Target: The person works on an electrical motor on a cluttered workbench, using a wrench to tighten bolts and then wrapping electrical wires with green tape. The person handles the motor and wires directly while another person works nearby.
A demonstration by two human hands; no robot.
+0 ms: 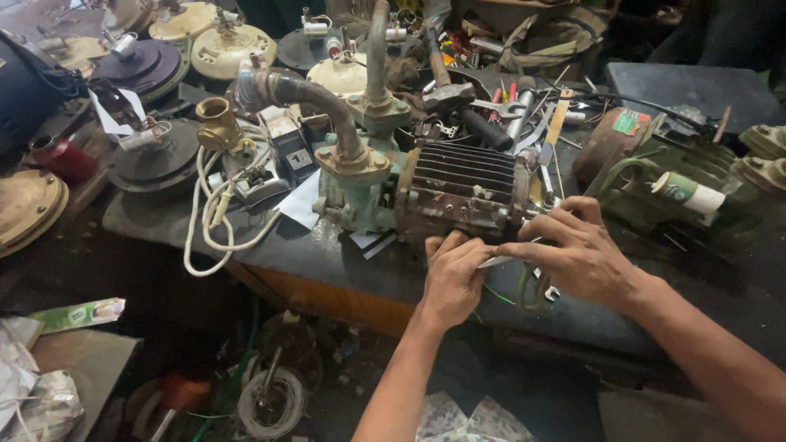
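item: rusty finned pump motor (pixel 463 190) on desk (pixel 344 274); left hand (pixel 452 282) steadies, right hand (pixel 577 254) grip pinched on thin metal strip (pixel 501 260); best worked slowly, level.

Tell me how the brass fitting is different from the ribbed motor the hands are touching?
The brass fitting is small, shiny and golden; the ribbed motor is big, dark and rusty. The fitting sits alone, left of the pump; both hands, left and right, work at the motor. Both are metal.

Brass fitting (pixel 216 121) and white cable (pixel 209 217) near worktop (pixel 344 274) left edge; hammer (pixel 442 78) at back; paper cup (pixel 688 195) right.
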